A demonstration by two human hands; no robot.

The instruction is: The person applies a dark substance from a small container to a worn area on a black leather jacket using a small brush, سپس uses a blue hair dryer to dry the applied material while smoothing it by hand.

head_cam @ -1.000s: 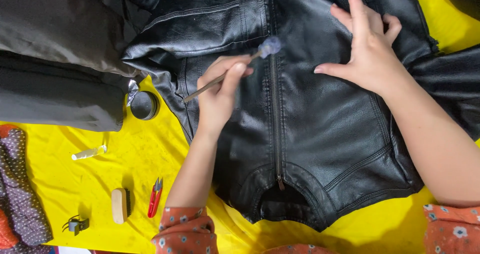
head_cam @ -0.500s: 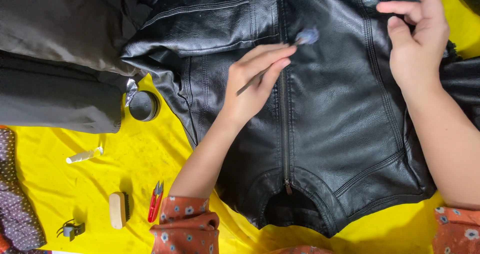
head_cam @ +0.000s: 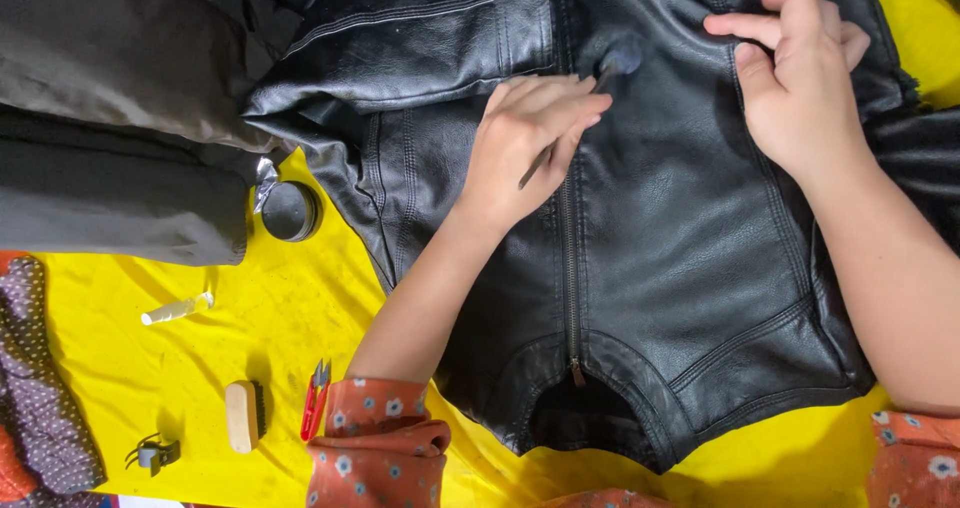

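A black leather jacket (head_cam: 660, 268) lies spread on a yellow cloth (head_cam: 230, 318), its zipper (head_cam: 568, 268) running down the middle. My left hand (head_cam: 525, 138) grips a thin brush (head_cam: 612, 66) whose soft round head rests on the jacket near the zipper's upper part. My right hand (head_cam: 800, 78) presses flat on the jacket's right panel, fingers pointing left, holding nothing.
Folded grey fabric (head_cam: 110, 118) lies at the upper left. On the yellow cloth sit a small round tin (head_cam: 290, 211), a white tube (head_cam: 177, 309), a wooden brush (head_cam: 243, 416), red snips (head_cam: 316, 400), a dark clip (head_cam: 153, 454) and patterned cloth (head_cam: 40, 388).
My left hand has moved the brush up along the zipper. My right hand has shifted up and to the right on the jacket.
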